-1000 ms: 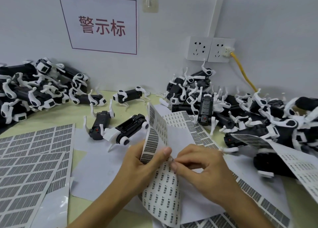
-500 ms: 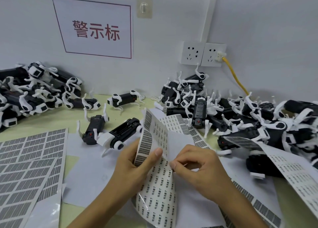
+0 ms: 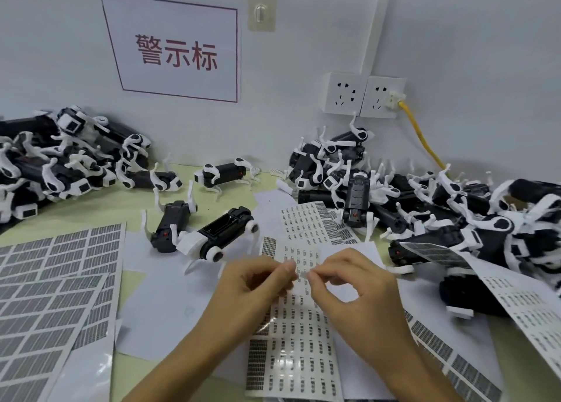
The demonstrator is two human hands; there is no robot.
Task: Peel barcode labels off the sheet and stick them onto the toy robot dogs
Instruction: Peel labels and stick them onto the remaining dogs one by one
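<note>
Far left: a heap of black-and-white toy robot dogs (image 3: 57, 161) lay piled against the wall. In front of it, two large sheets of grey labels (image 3: 57, 280) lay flat and overlapping on the yellow-green table (image 3: 100, 207). On the wall above hung a white sign (image 3: 179, 49) with red characters, and beside it a clear adhesive hook (image 3: 261, 14).

Centre-left: two dogs lay on their sides next to each other, a black one (image 3: 170, 225) and one with a white head end (image 3: 221, 234), partly on blank white backing paper (image 3: 164, 304). A third dog (image 3: 223, 175) stood farther back near the wall.

Centre: your left hand (image 3: 255, 283) pinched the barcode sheet (image 3: 297, 335) at its upper part, thumb on top, fingers curled beneath. The sheet ran from your hands down toward you, glossy, many cells already empty. Your right hand (image 3: 349, 283) had thumb and forefinger closed together just beside your left thumb, at the sheet's surface; the label itself was too small to make out, so I could not tell whether one was held.

Right: another partly used sheet (image 3: 315, 222) lay behind your hands. Beyond it a larger pile of dogs (image 3: 425, 207) spread to the edge, with a sheet (image 3: 531, 310) draped over it. Two wall sockets (image 3: 364, 96) above, a yellow cable (image 3: 422, 137) plugged into the right one.
</note>
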